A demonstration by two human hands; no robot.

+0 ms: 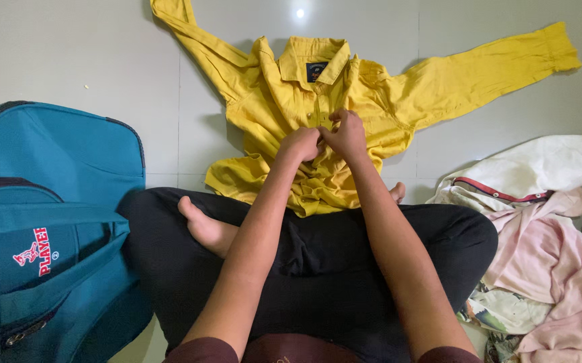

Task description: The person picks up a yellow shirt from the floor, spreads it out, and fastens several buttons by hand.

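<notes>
Yellow shirt (284, 101) lies face-up on the tiled floor (89, 60), sleeves spread, just ahead of the person's crossed legs. Left hand (299, 144) and right hand (346, 133) meet at the front placket, fingers pinched closed on the fabric. Teal bag (49, 222) lies left; heap of pale clothes (546, 235) right.

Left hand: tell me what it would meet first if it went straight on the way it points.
Likely the right hand, touching it already; past that, the yellow shirt front under the left hand.
</notes>
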